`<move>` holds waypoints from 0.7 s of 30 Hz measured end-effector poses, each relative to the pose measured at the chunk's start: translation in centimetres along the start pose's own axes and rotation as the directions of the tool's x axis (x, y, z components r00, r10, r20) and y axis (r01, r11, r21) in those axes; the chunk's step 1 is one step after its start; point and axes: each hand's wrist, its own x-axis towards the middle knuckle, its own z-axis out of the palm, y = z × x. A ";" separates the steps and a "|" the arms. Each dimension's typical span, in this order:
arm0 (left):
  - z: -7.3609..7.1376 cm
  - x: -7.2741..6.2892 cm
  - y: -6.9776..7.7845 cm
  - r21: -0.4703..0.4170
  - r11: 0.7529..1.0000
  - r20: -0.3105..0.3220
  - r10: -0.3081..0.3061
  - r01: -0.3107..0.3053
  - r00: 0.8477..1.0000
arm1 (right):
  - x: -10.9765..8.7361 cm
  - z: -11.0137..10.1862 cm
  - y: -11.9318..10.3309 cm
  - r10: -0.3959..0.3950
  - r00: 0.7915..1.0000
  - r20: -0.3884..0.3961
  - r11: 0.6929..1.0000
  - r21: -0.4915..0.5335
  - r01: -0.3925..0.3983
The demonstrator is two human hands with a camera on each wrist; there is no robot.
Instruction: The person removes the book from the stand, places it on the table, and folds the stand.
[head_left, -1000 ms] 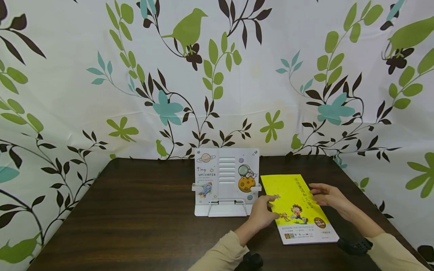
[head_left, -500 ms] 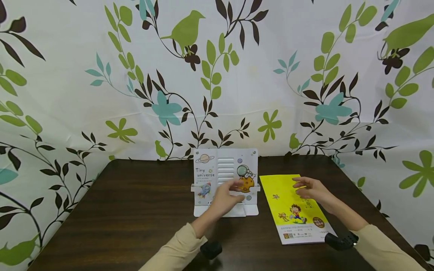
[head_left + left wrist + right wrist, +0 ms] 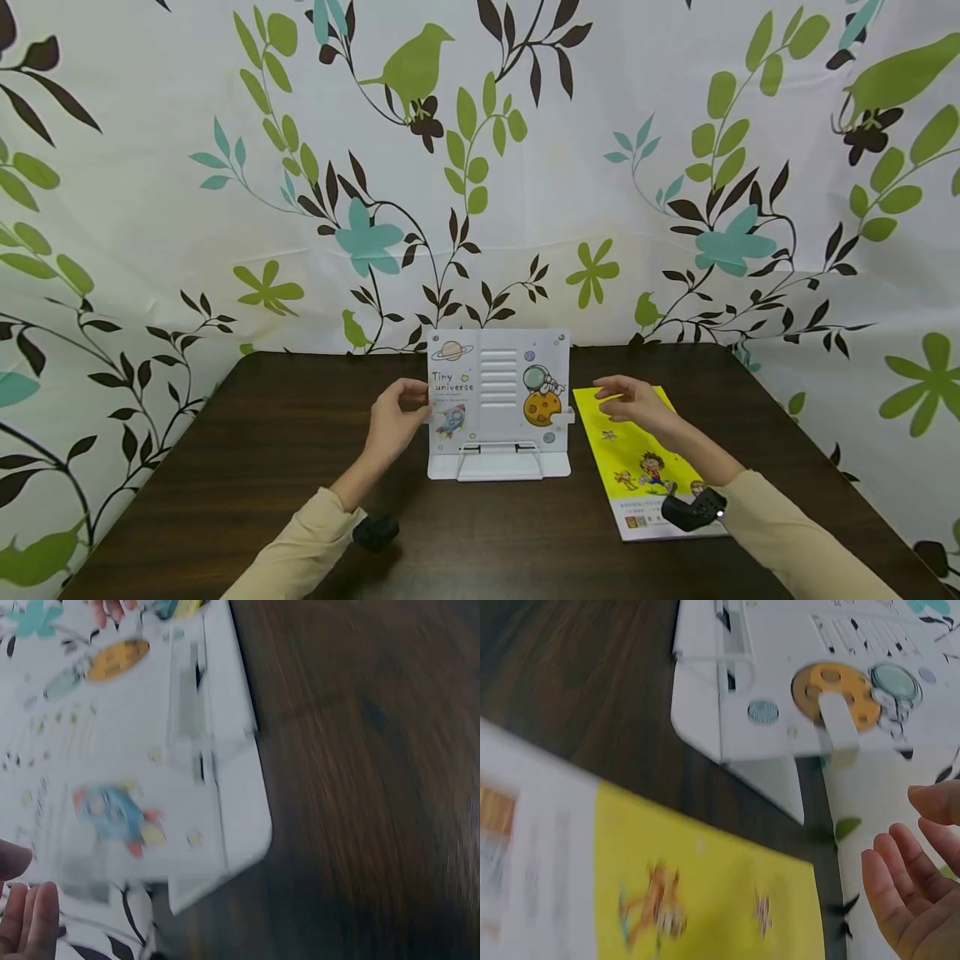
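A white book stand (image 3: 457, 367) printed "Tiny universe" with a rocket, planet and astronaut stands upright on the table. My left hand (image 3: 392, 423) is at its left edge, thumb and fingers parted beside the side clip. In the left wrist view, the thumb (image 3: 12, 860) and fingertips lie just off that edge, with a gap between them. Over the upper part of a yellow and white book (image 3: 622, 450), my right hand (image 3: 639, 408) reaches toward the stand's right clip (image 3: 838, 724), loosely bent and holding nothing. The book lies flat to the right of the stand.
The dark wooden table (image 3: 300, 433) extends around the stand and book. A white cloth (image 3: 570, 192) with leaves and birds hangs right behind the table's back edge. Across the stand's foot sits a wire holder (image 3: 500, 447).
My left hand has left the book and passed across the stand to its left edge. My right hand has moved left from the book's right edge. Book and stand stay put.
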 end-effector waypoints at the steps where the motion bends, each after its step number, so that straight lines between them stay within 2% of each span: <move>1: -0.2 0.2 -0.3 0.005 1.000 0.001 -0.012 0.012 1.000 | 0.3 0.4 -0.2 -0.004 1.000 0.005 1.000 0.003 0.004; 4: -0.4 0.6 -0.8 -0.013 1.000 0.020 -0.022 0.023 1.000 | 1.0 1.4 -0.6 -0.010 1.000 0.011 1.000 0.018 0.010; 8: -0.4 1.3 -1.3 -0.036 0.999 0.072 -0.001 0.003 0.997 | 1.7 2.4 -0.9 -0.028 1.000 0.004 0.999 0.034 0.028; 13: -0.9 1.7 -0.2 -0.073 0.997 0.134 0.032 -0.022 0.990 | 2.4 3.3 -0.9 -0.083 0.996 -0.018 0.994 0.071 0.084; 16: -1.0 1.9 0.3 -0.109 0.993 0.143 0.049 -0.034 0.988 | 2.8 3.8 -0.9 -0.104 0.994 -0.042 0.991 0.078 0.107; 21: -0.4 2.9 -1.3 -0.089 0.995 0.137 0.056 -0.044 0.989 | 3.2 4.4 -0.8 -0.096 0.989 -0.110 0.991 0.084 0.106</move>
